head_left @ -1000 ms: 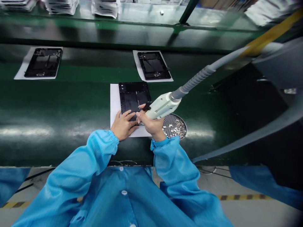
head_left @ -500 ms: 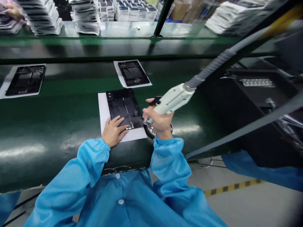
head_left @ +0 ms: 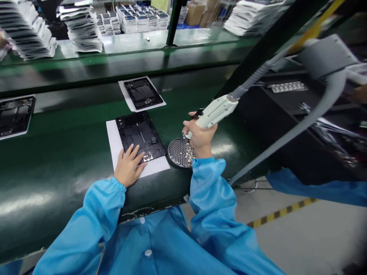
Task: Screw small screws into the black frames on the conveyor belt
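Observation:
My left hand [head_left: 129,167] lies with fingers spread over the lower left edge of a black tablet housing [head_left: 139,133]. The housing rests on a sheet of white paper [head_left: 156,169], its inner side facing up. My right hand [head_left: 202,137] is wrapped around a pale electric screwdriver [head_left: 216,111], tilted with its cable end up and to the right. Below that hand is a round perforated screw tray [head_left: 176,151] with many small shiny screws in it. The screwdriver's tip is hidden behind my fingers, near the tray's upper right edge.
Another open tablet [head_left: 143,93] lies on paper farther back, and one more [head_left: 15,116] at far left. Stacks of paper-wrapped pieces [head_left: 80,28] stand on the shelf behind. On the right are a black bin [head_left: 275,114], a hanging grey strap [head_left: 286,141] and a dark post.
My right hand and the screwdriver have moved off to the right from the housing's corner, uncovering more of the screw tray. My left hand stays on the housing. The view has turned slightly right.

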A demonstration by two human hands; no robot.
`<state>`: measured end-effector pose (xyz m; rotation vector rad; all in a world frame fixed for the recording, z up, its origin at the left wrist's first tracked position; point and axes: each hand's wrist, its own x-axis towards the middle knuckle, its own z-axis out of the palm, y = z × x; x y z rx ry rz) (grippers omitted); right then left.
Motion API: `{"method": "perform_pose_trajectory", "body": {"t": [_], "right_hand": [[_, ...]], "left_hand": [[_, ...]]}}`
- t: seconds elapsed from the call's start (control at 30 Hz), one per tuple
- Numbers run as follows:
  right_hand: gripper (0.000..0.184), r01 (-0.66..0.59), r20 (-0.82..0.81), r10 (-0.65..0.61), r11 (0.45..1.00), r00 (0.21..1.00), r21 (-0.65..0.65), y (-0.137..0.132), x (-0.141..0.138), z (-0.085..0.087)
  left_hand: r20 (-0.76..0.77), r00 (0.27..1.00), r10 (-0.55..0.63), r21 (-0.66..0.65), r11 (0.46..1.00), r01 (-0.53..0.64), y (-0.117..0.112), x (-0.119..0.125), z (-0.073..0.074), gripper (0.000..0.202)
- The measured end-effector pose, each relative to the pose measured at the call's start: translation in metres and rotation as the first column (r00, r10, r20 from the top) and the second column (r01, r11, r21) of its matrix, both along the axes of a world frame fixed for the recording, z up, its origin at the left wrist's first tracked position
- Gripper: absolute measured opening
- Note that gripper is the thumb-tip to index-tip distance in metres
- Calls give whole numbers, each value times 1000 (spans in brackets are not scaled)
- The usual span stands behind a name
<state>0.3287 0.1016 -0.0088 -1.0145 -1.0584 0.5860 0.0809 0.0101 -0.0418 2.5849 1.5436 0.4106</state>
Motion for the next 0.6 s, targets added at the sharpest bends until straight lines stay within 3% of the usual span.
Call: {"method": "perform_pose_trajectory", "body": {"t": [0.6], "right_hand": [[17,-49,5,49,998,999,-48,7,0,-9]], "left_hand": [[-23,1000,1,-4,1000,-1,1,-1,1,43]]}}
